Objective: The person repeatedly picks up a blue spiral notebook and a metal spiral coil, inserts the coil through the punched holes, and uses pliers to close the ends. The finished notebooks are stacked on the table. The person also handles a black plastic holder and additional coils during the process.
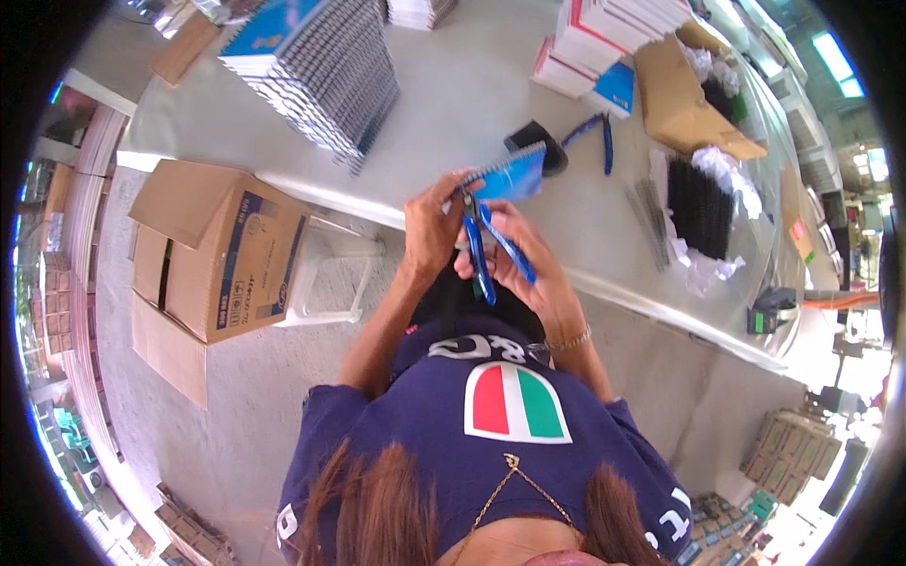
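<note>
In front of me, at the near edge of the grey table, is a small blue-covered spiral notebook (517, 175). My left hand (436, 226) is closed on the notebook's coil-bound corner. Blue-handled pliers (477, 250) are in my right hand (524, 253), whose fingers curl about the handles. Those handles stand spread apart, and the jaws are up at the end of the coil, by my left fingertips. Whether the jaws touch the wire is too small to tell. Beyond the notebook lies a flat black object (528, 137), partly covered by it.
A tall stack of spiral notebooks (330, 85) stands far left. Second blue-handled pliers (606, 146) lie to the right, near black binding coils (700, 208) on white paper. Red-edged books (576, 57) and an open carton (675, 94) sit behind. A cardboard box (222, 255) rests on a white stool (330, 278).
</note>
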`<state>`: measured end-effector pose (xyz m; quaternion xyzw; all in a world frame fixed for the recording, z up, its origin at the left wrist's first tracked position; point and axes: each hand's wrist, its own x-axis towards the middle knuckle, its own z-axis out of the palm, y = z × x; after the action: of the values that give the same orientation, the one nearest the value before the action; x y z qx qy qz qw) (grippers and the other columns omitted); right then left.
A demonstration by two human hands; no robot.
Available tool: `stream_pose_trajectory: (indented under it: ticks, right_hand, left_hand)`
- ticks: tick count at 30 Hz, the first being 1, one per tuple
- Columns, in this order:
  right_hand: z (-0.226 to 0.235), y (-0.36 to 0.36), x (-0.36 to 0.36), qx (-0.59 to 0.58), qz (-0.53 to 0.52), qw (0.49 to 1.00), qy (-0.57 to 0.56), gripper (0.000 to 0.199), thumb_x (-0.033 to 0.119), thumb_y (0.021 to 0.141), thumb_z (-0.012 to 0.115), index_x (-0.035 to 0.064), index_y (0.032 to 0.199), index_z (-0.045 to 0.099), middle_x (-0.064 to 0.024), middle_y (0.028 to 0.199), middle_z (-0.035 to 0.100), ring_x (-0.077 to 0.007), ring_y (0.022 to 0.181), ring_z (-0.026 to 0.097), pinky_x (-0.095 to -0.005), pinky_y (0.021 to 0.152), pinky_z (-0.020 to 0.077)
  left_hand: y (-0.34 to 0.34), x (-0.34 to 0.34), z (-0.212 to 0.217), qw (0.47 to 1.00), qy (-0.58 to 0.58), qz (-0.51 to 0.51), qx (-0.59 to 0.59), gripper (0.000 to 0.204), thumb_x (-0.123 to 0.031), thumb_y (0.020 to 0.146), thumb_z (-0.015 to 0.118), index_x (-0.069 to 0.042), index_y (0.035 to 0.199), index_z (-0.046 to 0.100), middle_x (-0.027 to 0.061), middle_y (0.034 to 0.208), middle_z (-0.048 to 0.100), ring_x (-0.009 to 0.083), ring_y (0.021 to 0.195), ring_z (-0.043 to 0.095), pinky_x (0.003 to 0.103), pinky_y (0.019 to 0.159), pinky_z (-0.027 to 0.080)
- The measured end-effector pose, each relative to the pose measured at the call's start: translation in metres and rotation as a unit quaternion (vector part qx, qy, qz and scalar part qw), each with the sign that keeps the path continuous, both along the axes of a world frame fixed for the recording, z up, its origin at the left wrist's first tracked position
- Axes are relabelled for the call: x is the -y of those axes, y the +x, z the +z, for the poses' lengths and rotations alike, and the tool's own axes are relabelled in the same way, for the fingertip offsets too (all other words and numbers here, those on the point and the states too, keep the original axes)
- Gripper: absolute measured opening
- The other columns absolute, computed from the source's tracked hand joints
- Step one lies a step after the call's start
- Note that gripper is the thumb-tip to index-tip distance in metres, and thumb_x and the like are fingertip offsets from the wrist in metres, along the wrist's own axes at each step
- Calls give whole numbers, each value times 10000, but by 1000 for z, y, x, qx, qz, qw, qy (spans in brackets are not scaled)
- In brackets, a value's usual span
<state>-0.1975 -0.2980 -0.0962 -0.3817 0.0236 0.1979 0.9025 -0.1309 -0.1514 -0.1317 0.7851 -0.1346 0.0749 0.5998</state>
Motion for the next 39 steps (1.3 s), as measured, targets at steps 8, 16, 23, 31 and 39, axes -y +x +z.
stream_pose_trajectory:
  ticks: [8,16,23,31,39]
  right_hand:
    - [-9,-8,84,141,-151,762,-614,322,112,901,666,44,1204,582,-134,1130,575,-227,1073,569,-373,895,472]
    - [-56,-6,101,210,-291,536,-764,294,87,869,652,80,1157,594,-146,1216,537,-331,1183,500,-451,1020,369]
    - [-56,-5,100,222,-299,546,-751,279,114,884,643,71,1156,604,-140,1201,556,-329,1183,502,-444,1027,367]
    - [-55,-8,104,225,-301,551,-745,281,116,888,643,68,1162,603,-150,1212,560,-341,1186,501,-446,1031,369]
    - [-53,-6,102,229,-310,543,-746,259,121,884,645,60,1135,623,-135,1166,578,-324,1147,524,-435,1022,379]
  left_hand:
    - [-12,-30,64,997,14,75,-16,234,-131,923,698,-28,1133,701,55,877,701,78,717,600,249,657,507]
    - [53,-116,210,951,-21,167,260,354,-329,984,587,-41,1154,705,60,963,649,124,887,608,287,824,502]
    - [155,-148,303,921,185,93,329,336,-248,934,459,-46,1031,709,75,1018,656,196,941,584,343,867,447]
    - [220,-118,275,892,367,-176,196,507,-421,985,384,-58,1009,737,132,1061,693,244,1062,591,397,1004,413]
    - [251,-109,228,849,428,-209,230,498,-433,1023,362,-162,991,779,64,1030,621,225,999,571,339,1032,391]
